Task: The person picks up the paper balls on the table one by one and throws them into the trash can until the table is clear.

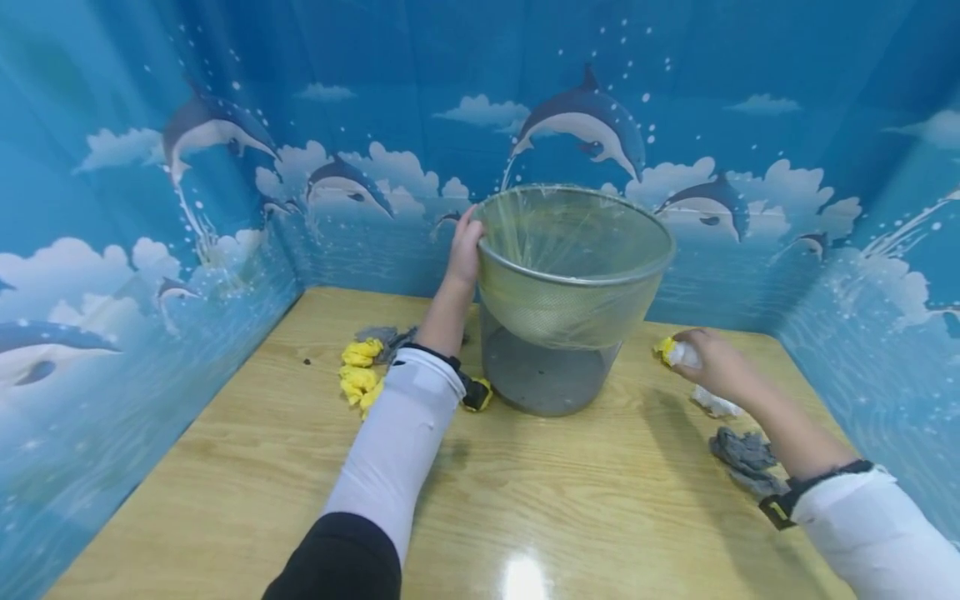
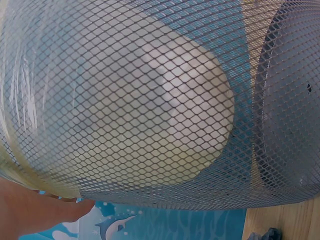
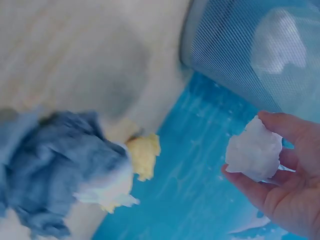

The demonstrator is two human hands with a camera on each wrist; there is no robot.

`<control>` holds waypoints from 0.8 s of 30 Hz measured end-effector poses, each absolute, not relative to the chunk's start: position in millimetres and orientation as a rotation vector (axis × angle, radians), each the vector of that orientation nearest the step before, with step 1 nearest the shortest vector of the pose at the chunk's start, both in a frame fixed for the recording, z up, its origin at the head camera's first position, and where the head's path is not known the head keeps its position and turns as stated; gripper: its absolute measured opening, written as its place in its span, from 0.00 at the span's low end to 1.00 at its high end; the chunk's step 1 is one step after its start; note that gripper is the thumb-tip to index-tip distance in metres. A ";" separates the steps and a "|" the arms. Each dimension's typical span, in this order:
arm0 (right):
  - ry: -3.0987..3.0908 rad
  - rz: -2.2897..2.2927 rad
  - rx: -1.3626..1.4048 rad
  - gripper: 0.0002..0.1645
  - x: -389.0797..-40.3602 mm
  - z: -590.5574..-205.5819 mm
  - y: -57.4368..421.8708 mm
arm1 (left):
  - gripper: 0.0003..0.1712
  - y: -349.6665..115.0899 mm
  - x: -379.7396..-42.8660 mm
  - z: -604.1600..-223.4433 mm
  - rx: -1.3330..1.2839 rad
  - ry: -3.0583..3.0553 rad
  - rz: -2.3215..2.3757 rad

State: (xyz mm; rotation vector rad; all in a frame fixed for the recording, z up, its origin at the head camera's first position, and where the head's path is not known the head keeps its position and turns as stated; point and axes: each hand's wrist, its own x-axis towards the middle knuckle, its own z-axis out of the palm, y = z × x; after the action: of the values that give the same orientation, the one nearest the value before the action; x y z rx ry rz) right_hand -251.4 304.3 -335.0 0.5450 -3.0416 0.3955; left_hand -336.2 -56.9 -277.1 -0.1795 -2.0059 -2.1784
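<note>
Near right: grey wad point(image 1: 738, 454), limp and creased, on the wood-grain counter point(image 1: 570, 500). White wad point(image 1: 716, 402) just past it, partly hidden by my right grip point(image 1: 708, 358). That grip is pinching the ball point(image 3: 254, 149) between thumb and fingers: white, roundish, crumpled, no clear long axis. Yellow wad point(image 1: 663, 348) shows right behind.

Key relation, I'd say: ball is right of the bin point(image 1: 547, 371), outside it, looks lower than the rim point(image 1: 592, 279); the opening is up and left from it. Right grip is nearer, already has it.

Across from that, crinkly yellow wads point(image 1: 358, 383) and grey scraps point(image 1: 386, 337) beside my left sleeve point(image 1: 397, 450). Left grip point(image 1: 465, 250) holds the rim's left side. Bin's round, tapered, fine mesh, thin see-through yellowish liner point(image 1: 570, 317); pale stuff point(image 3: 277, 42) shows through. Farthest: blue dolphin curtain point(image 1: 450, 50).
</note>
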 end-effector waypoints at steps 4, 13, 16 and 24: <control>-3.036 0.414 0.503 0.31 -254.6 -318.0 305.4 | 0.40 -56.9 -336.9 -277.3 -0.181 -2.011 -2.170; -3.076 0.375 0.401 0.34 -259.9 -285.2 305.0 | 0.40 -56.3 -336.6 -276.7 -0.182 -2.015 -2.167; -3.064 0.397 0.367 0.36 -262.1 -274.5 306.1 | 0.40 -56.3 -336.6 -276.6 -0.180 -2.020 -2.166; -2.979 0.459 0.245 0.40 -270.3 -242.0 308.6 | 0.40 -56.5 -334.7 -275.7 -0.172 -2.021 -2.170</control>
State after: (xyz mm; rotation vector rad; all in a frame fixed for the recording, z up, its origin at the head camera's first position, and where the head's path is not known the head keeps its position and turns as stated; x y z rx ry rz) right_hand -270.3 308.6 -242.0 0.2452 -2.9794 0.4589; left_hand -334.7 -56.5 -275.7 -0.1725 -2.0214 -2.1703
